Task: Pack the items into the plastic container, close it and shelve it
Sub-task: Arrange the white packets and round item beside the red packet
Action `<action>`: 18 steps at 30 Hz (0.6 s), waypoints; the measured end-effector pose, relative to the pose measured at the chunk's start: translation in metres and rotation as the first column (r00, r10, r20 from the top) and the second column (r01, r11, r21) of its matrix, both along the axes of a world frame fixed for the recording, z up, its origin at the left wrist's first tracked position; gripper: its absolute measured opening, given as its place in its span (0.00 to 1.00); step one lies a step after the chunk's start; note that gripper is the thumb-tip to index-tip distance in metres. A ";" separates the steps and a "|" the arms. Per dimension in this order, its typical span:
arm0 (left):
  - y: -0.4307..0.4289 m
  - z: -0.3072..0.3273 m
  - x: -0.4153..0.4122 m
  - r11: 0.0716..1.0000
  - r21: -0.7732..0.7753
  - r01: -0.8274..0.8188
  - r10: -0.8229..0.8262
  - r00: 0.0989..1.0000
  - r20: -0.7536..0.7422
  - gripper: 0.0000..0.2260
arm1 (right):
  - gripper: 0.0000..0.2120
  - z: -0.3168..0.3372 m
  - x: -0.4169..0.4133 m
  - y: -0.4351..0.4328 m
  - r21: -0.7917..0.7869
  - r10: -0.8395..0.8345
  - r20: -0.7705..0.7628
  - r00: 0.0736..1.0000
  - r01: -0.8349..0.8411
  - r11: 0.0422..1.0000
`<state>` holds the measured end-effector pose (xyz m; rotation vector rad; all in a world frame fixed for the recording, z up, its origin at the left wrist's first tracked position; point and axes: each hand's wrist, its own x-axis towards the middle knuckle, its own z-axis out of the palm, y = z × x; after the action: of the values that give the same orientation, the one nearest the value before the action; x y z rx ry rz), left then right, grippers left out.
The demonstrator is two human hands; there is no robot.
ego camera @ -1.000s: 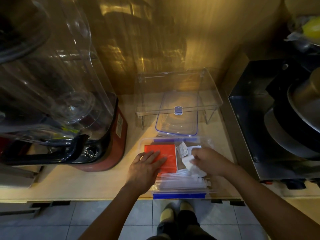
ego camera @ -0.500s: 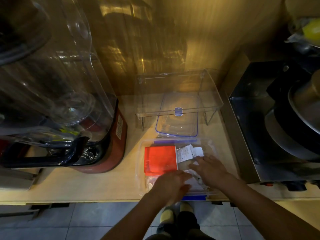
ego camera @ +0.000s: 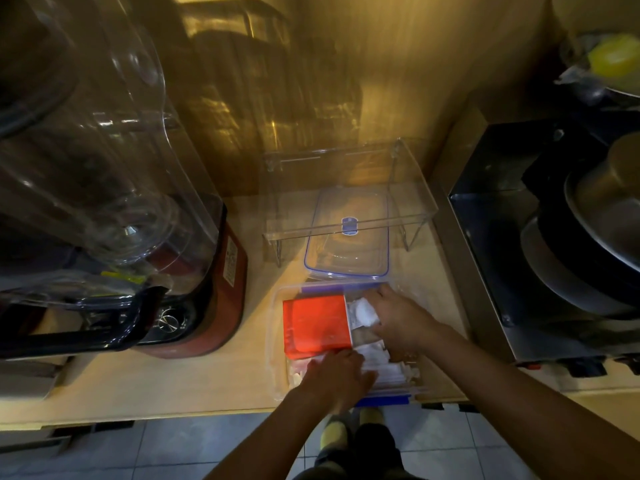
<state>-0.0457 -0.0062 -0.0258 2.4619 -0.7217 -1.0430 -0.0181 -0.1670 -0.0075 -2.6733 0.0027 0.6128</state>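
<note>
On the counter (ego camera: 173,386), both hands stay in the container (ego camera: 277,341); right hand (ego camera: 398,323) now grips white paper (ego camera: 363,311), left hand (ego camera: 337,375) flat.

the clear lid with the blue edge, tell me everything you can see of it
The clear plastic lid with a blue rim is rectangular with rounded corners and carries a small blue mark near its middle. It lies flat on the pale wooden counter, off the open clear plastic container just in front of it, its far part tucked beneath the clear acrylic shelf riser. Neither hand touches it; whether its near edge meets the container cannot be told.
</note>
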 end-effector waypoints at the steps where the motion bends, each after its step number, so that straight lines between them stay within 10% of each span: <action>1: 0.001 -0.001 0.000 1.000 0.003 -0.028 0.028 0.999 -0.017 0.17 | 0.29 -0.001 0.000 0.002 -0.010 0.004 0.003 1.000 -0.004 1.000; 8: 0.002 -0.006 -0.005 0.995 0.068 -0.076 0.067 0.990 0.124 0.21 | 0.15 -0.009 -0.015 -0.009 -0.126 0.081 -0.065 0.995 -0.089 0.988; 18: 0.003 -0.011 -0.008 0.999 0.017 -0.037 0.033 0.985 0.169 0.19 | 0.09 -0.015 -0.020 0.009 0.225 0.179 -0.280 0.943 -0.117 0.967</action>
<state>-0.0534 -0.0035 -0.0370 2.5932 -0.7193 -0.8399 -0.0376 -0.1576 -0.0224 -2.3725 -0.1716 1.0046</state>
